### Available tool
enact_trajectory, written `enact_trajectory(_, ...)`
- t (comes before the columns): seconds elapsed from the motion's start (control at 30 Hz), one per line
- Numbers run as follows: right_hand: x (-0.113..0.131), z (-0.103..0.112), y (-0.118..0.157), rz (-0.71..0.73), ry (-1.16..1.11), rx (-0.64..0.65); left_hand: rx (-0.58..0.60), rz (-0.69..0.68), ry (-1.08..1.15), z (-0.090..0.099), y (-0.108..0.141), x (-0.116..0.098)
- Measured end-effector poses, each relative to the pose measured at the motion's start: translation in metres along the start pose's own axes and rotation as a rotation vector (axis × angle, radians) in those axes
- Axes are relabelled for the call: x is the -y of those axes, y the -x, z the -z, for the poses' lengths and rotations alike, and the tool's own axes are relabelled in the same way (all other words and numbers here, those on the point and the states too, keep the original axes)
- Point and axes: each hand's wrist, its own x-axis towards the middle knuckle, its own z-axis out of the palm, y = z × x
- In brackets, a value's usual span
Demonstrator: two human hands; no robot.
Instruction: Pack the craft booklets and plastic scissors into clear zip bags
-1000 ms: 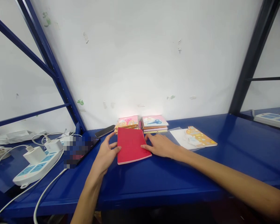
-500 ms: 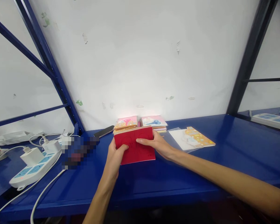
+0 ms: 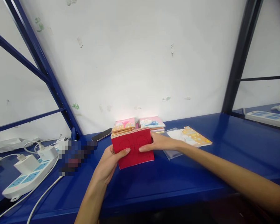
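Note:
A stack of square paper sheets (image 3: 133, 141) with a red sheet facing me stands tilted up over the blue table. Dark outlines are drawn on the red face. My left hand (image 3: 110, 158) grips its left side, thumb on the front. On the right edge, my right hand (image 3: 156, 142) holds it the same way, thumb across the red face; the fingers behind are hidden. Just behind are two piles of booklets, one with pink scissors pictured on top (image 3: 124, 123), the other with blue scissors pictured (image 3: 151, 122).
Right of the hands lie a yellow-and-white booklet (image 3: 196, 137) and a clear plastic sleeve (image 3: 171, 154). A phone (image 3: 102, 134) rests at back left. A power strip (image 3: 29, 177) with chargers and white cables occupies the left, beside a blue metal frame (image 3: 53, 88).
The view has shifted slightly. My hands tilt the red stack a little, showing more of its upper edge, and both thumbs have shifted on the red face.

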Motion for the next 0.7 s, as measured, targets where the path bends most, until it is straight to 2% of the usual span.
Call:
enact_trajectory(0.07,0.012,0.031,0.007,-0.03,0.155,0.189,-0.02,0.007,-0.012,0.0,-0.002,0.002)
enact_trajectory(0.1,0.016,0.048,0.012,-0.05,0.212,0.244,-0.034,0.011,-0.017,0.0,-0.003,0.003)
enact_trajectory(0.13,0.017,0.066,0.016,-0.087,0.273,0.242,-0.047,0.013,-0.019,-0.001,-0.004,0.004)
enact_trajectory(0.2,0.014,0.099,0.026,-0.171,0.478,0.094,-0.066,0.016,-0.02,-0.001,-0.005,0.005)
enact_trajectory(0.23,0.009,0.114,0.031,-0.264,0.618,-0.022,-0.073,0.018,-0.023,-0.001,-0.005,0.005)
enact_trajectory(0.3,-0.005,0.136,0.04,-0.536,0.912,-0.277,-0.083,0.018,-0.038,-0.001,-0.005,0.006)
enact_trajectory(0.33,-0.013,0.143,0.044,-0.652,1.009,-0.365,-0.084,0.015,-0.048,-0.001,-0.005,0.006)
enact_trajectory(0.4,-0.029,0.152,0.049,-0.794,1.08,-0.43,-0.084,0.009,-0.068,-0.001,-0.005,0.006)
enact_trajectory(0.47,-0.042,0.155,0.049,-0.822,1.035,-0.388,-0.08,0.011,-0.073,0.0,-0.006,0.007)
enact_trajectory(0.57,-0.049,0.154,0.046,-0.787,0.935,-0.307,-0.069,0.026,-0.057,0.0,-0.006,0.007)
enact_trajectory(0.7,-0.032,0.151,0.044,-0.682,0.808,-0.26,-0.056,0.042,-0.05,0.0,-0.006,0.007)
